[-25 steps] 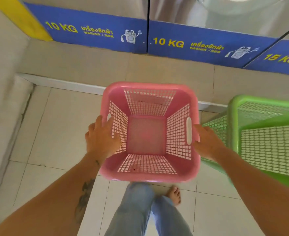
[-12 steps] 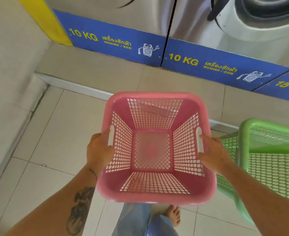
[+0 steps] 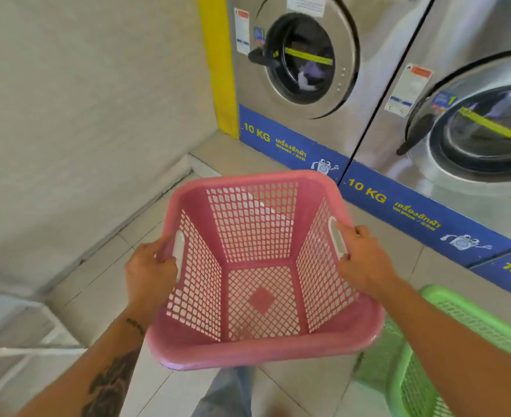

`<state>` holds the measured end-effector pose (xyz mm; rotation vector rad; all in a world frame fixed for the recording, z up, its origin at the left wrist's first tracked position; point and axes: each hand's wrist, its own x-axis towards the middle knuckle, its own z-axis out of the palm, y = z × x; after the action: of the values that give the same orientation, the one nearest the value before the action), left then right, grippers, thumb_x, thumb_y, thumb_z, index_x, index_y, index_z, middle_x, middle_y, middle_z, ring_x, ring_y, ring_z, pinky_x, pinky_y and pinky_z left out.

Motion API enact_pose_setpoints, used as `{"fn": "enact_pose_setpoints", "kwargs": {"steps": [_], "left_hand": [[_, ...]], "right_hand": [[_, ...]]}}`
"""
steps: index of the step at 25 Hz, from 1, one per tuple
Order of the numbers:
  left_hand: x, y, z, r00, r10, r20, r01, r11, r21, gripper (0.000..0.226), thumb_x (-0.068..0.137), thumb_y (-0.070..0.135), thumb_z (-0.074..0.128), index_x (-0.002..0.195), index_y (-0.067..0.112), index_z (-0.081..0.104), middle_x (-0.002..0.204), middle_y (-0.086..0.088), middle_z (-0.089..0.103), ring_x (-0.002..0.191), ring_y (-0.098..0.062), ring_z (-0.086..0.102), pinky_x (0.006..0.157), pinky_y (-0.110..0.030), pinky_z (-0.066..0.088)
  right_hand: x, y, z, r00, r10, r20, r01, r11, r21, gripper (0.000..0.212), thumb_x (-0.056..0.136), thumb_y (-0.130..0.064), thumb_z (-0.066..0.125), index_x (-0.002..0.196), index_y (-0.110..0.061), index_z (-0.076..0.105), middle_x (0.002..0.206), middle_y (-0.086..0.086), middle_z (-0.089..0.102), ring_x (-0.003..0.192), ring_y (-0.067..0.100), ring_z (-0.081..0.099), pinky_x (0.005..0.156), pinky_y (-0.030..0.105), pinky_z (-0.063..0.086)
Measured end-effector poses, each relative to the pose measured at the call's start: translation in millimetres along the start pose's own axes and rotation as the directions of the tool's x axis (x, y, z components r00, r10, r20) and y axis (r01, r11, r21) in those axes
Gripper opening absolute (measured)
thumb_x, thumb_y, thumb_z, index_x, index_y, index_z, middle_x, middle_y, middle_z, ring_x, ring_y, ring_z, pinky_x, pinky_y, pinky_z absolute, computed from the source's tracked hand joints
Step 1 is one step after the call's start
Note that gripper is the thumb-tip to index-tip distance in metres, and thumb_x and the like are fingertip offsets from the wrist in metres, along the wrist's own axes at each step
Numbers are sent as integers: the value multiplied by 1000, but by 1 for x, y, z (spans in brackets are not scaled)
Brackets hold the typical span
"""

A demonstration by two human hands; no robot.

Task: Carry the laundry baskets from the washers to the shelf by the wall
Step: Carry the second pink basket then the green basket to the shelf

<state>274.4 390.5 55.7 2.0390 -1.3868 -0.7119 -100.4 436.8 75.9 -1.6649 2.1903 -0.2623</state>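
An empty pink laundry basket with lattice walls is held up in front of me, above the tiled floor. My left hand grips its left handle slot and my right hand grips its right handle slot. A green laundry basket stands on the floor at the lower right, partly hidden behind my right forearm. Two steel front-loading washers with blue "10 KG" strips stand ahead on a raised step.
A plain wall runs along the left, meeting the washers at a yellow post. A white wire shelf frame shows at the lower left by the wall. My jeans leg is below the basket.
The pink basket has risen off the floor in both hands. My view has lifted and swung left, bringing in the washer doors, the wall and the shelf frame.
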Motion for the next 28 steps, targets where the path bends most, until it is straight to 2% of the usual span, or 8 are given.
{"fn": "enact_pose_setpoints", "kwargs": {"steps": [5, 7, 10, 16, 20, 22, 26, 28], "left_hand": [[-89, -37, -125, 960, -129, -247, 119, 991, -55, 44, 81, 15, 57, 120, 33, 65, 90, 6, 70, 48, -11, 64, 34, -14, 41], [-120, -60, -176, 918, -210, -338, 195, 978, -77, 44, 79, 17, 57, 118, 34, 66, 78, 10, 69, 44, -12, 62, 35, -20, 44], [-173, -109, -251, 840, -325, -434, 291, 946, -143, 45, 75, 22, 58, 117, 36, 66, 86, -2, 73, 57, -20, 64, 54, -31, 52], [-292, -230, -395, 602, -462, -651, 398, 881, -257, 42, 73, 23, 68, 113, 33, 70, 76, -2, 68, 61, -19, 59, 60, -29, 49], [-377, -326, -494, 474, -500, -725, 448, 846, -291, 41, 75, 42, 72, 115, 30, 70, 99, -8, 73, 88, -31, 65, 86, -44, 54], [-416, -371, -541, 416, -512, -751, 436, 837, -330, 41, 75, 40, 72, 114, 29, 70, 97, -7, 73, 86, -29, 67, 85, -43, 55], [-483, -449, -631, 262, -554, -790, 430, 800, -418, 37, 75, 44, 70, 109, 31, 73, 79, -2, 66, 55, -6, 55, 54, -17, 43], [-507, -482, -667, 215, -570, -793, 453, 778, -436, 38, 70, 44, 66, 107, 36, 72, 78, -3, 67, 58, -9, 57, 63, -20, 47]], "right_hand": [[-54, -95, -28, 967, -256, -10, 255, 967, -21, 82, 71, -6, 51, 146, -30, 32, 116, 9, 47, 105, 34, 52, 83, 43, 50], [-73, -141, -29, 930, -368, -1, 367, 929, -35, 80, 70, -7, 50, 145, -29, 35, 116, 9, 48, 107, 34, 51, 85, 43, 50], [-112, -219, -12, 851, -524, 25, 525, 850, -50, 77, 71, -9, 51, 144, -29, 36, 121, 11, 50, 110, 35, 51, 86, 42, 49], [-238, -387, 50, 666, -739, 97, 746, 664, -63, 76, 75, -11, 59, 144, -32, 33, 111, 3, 51, 91, 24, 51, 63, 30, 39], [-349, -496, 109, 558, -819, 134, 829, 558, -47, 75, 72, -14, 62, 141, -35, 39, 104, 1, 50, 79, 19, 44, 59, 27, 36], [-402, -548, 139, 501, -851, 161, 864, 502, -36, 76, 71, -17, 61, 140, -38, 39, 106, 3, 53, 79, 22, 48, 62, 30, 41], [-504, -643, 190, 401, -891, 211, 909, 416, 31, 78, 65, -20, 58, 138, -42, 42, 119, 6, 56, 106, 32, 58, 77, 36, 50], [-544, -687, 209, 343, -912, 225, 932, 360, 36, 76, 66, -19, 58, 138, -40, 44, 122, 7, 57, 108, 32, 59, 80, 36, 50]]}}
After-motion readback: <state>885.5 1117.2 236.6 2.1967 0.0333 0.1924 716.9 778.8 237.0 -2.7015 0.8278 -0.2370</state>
